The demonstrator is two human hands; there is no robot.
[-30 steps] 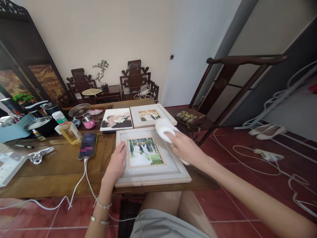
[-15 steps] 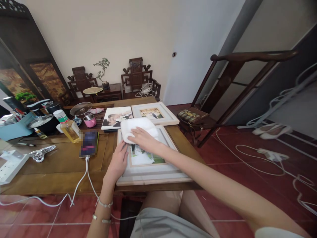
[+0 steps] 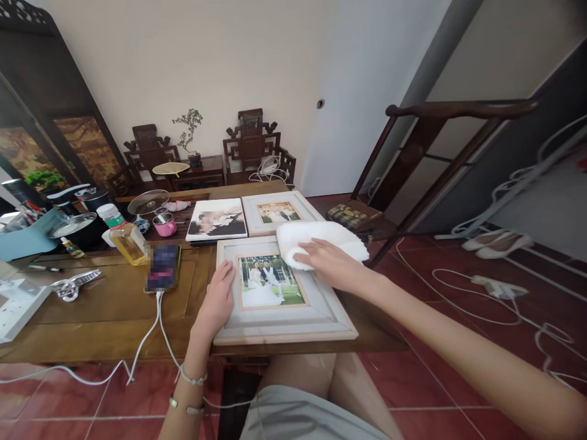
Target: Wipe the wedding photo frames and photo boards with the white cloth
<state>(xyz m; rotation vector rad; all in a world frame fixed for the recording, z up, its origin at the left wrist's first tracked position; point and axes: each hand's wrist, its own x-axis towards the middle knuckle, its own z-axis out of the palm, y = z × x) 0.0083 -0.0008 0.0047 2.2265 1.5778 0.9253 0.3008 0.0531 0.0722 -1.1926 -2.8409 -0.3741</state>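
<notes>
A picture frame (image 3: 275, 326) with a broad pale border lies flat at the table's front edge. Its photo (image 3: 270, 284) of a couple on grass is now uncovered. My left hand (image 3: 219, 300) grips the frame's left side, fingers over the border. Under my right hand (image 3: 332, 263) is a folded, fluffy white cloth (image 3: 321, 235), pressed at the frame's upper right corner; the fingers are closed on it, though their undersides are hidden. Just behind lie a second framed picture (image 3: 305, 205) and a white-edged photo panel (image 3: 217, 218).
On the table's left stand a phone (image 3: 162, 269) on a white cable, an oil bottle (image 3: 123, 235), a pink cup (image 3: 165, 226), a silver clip (image 3: 71, 287) and a power strip (image 3: 21, 305). A wooden chair (image 3: 417, 150) with a plaid bag (image 3: 346, 214) stands right.
My right hand has slid the white cloth rightward across the frame, from its upper left to its upper right corner, uncovering the photo. My left hand stays on the left side.
</notes>
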